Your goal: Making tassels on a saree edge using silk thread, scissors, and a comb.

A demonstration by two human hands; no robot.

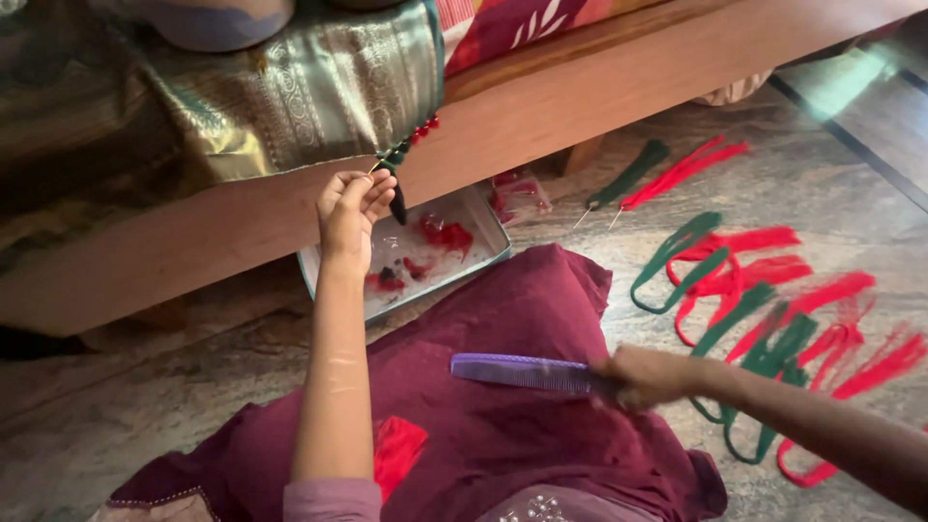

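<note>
Two hands work: left hand (353, 208) pinches a soft, light dark tassel (396, 193) hanging at the fabric edge (319, 106), best held near its top; right hand (648, 375) grips a stiff purple comb (522, 371).

A dark green tassel (395, 188) hangs from the cloth's edge; a purple comb (522, 372) lies level above the lap.

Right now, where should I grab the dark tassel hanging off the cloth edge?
Pinch the dark tassel near its top, just under the beads, coming from the left, where the left hand already is. It hangs free and narrow, so lower down it would swing.
</note>
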